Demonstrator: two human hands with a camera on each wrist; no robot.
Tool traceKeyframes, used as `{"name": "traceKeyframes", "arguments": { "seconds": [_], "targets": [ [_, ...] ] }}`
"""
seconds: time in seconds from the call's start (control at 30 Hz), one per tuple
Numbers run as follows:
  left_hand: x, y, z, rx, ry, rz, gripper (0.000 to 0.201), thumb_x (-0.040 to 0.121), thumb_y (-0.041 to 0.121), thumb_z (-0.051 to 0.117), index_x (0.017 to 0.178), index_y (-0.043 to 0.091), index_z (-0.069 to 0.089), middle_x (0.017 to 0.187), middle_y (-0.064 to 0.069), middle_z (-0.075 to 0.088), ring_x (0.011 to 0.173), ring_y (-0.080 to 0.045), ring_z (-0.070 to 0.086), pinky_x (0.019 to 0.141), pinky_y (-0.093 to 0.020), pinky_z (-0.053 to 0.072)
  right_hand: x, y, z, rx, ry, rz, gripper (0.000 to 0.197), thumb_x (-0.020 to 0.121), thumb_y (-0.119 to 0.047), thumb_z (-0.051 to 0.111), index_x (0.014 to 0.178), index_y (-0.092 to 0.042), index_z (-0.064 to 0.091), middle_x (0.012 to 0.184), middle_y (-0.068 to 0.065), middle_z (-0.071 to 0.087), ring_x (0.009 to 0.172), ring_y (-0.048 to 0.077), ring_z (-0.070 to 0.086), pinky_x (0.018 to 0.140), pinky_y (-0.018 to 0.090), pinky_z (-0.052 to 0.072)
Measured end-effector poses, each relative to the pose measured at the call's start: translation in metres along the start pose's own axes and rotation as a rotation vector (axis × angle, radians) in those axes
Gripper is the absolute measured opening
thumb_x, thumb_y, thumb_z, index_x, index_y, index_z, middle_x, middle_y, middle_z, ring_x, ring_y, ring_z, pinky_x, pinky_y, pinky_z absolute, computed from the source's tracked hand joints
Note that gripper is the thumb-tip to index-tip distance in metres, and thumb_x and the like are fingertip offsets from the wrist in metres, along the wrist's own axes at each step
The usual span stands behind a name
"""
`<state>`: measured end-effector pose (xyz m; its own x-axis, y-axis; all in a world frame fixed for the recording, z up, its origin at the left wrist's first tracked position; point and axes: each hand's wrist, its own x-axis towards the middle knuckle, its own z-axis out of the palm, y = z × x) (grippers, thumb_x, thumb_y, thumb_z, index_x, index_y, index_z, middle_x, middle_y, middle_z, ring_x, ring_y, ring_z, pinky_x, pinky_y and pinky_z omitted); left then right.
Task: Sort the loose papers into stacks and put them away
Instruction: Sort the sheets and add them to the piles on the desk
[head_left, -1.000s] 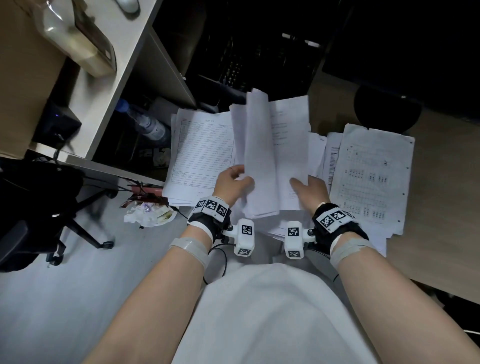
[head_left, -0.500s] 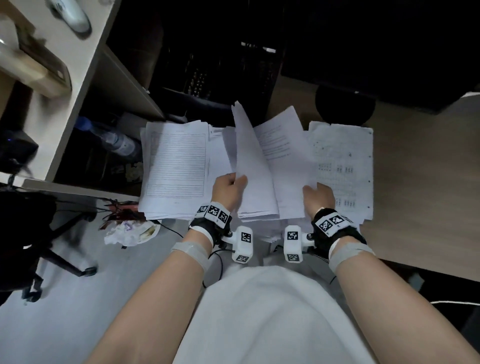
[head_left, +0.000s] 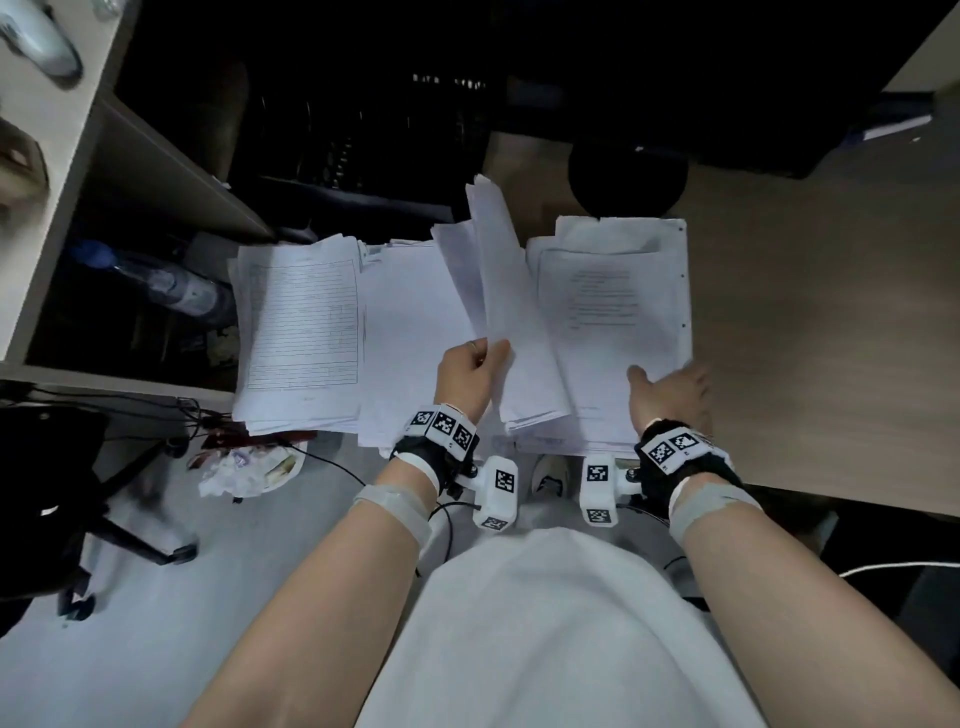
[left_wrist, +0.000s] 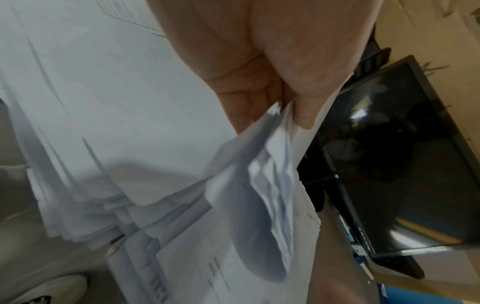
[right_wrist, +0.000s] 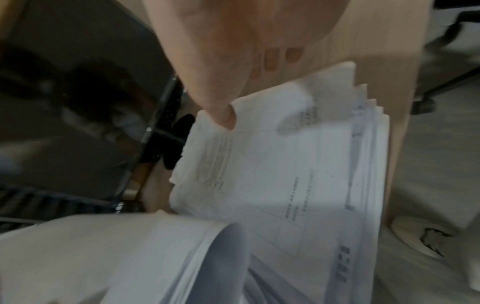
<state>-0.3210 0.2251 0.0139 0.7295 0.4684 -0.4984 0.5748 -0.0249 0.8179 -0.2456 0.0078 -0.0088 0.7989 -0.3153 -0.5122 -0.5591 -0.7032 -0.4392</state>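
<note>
Since a second ago the right hand (head_left: 670, 395) has slid out to the right, and a printed sheet now covers the page of figures that lay there. The lifted sheaf of papers (head_left: 511, 312) stands more steeply than it did. The left hand (head_left: 470, 371) still pinches that sheaf at its near left edge, thumb on one side and curled fingers on the other; the left wrist view shows the crumpled edges of the sheets caught between them. The sheaf rises from the hand away from the person, tilted a little to the left.

The right hand lies flat with straight fingers on the near corner of the right stack (head_left: 613, 306), thumb pointing toward the sheaf. That stack lies just right of the sheaf on the wooden desk (head_left: 810, 338). Left of the left hand are a blank-topped stack (head_left: 410, 332) and, beside it, a stack topped by a ruled form (head_left: 301, 322), overhanging the desk edge. Beyond the papers stands a dark round base (head_left: 626, 179). On the floor below lie crumpled litter (head_left: 244, 470) and, under the pale side shelf, a plastic bottle (head_left: 171, 286).
</note>
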Motion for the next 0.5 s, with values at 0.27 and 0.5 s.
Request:
{"name": "traceKeyframes", "arguments": {
  "seconds": [0.27,0.5],
  "targets": [
    [-0.014,0.022,0.036,-0.066,-0.081,0.049,0.037,0.099,0.046,0.052,0.094,0.016,0.073,0.095,-0.004,0.075,0.096,-0.025,0.071,0.092,-0.048,0.056,-0.034,-0.044,-0.018,0.413,-0.692,-0.447,0.07,0.084,-0.032,0.078,0.146,-0.021,0.047,0.136,-0.014,0.053,0.118,-0.003,0.054,0.092,0.008,0.043],
    [-0.015,0.04,0.045,-0.114,-0.071,0.067,0.041,0.101,0.046,0.05,0.089,0.014,0.074,0.091,-0.003,0.074,0.089,-0.018,0.067,0.094,-0.04,0.052,-0.029,-0.035,-0.024,0.409,-0.761,-0.458,0.108,0.064,-0.047,0.087,0.153,-0.022,0.031,0.153,-0.005,0.04,0.139,0.007,0.039,0.116,0.028,0.032]
  ]
}}
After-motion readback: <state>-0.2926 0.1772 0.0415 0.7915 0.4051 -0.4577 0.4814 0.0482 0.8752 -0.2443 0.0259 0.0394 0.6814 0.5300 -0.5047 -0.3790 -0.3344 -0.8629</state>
